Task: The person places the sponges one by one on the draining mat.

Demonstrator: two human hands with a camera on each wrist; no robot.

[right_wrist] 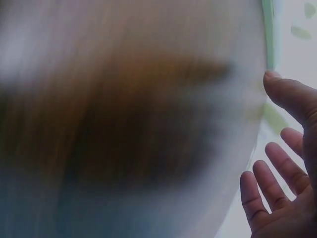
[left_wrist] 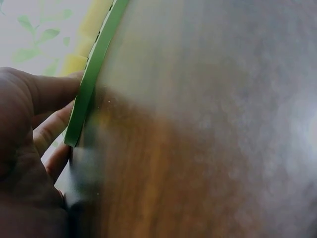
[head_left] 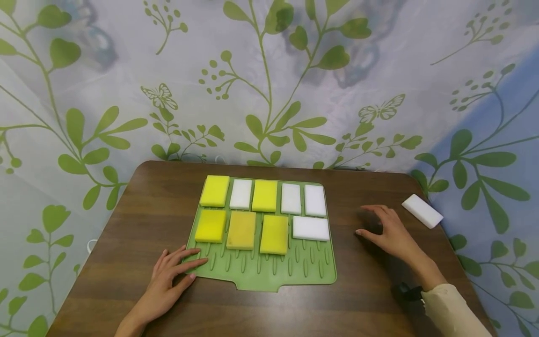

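A green ribbed mat lies on the brown table, bearing two rows of yellow and white sponges. My left hand rests at the mat's lower left corner, fingers spread over its edge; the left wrist view shows the fingers at the green rim. To the right of the mat my right hand hovers over the wood, relaxed and holding nothing. In the right wrist view its fingers are apart and bare. A lone white sponge lies beyond the right hand, near the table's right edge.
On the mat, yellow sponges fill most of the left side and white sponges the right. Behind the wooden table hangs a curtain with green leaf prints. A dark band sits by the right wrist.
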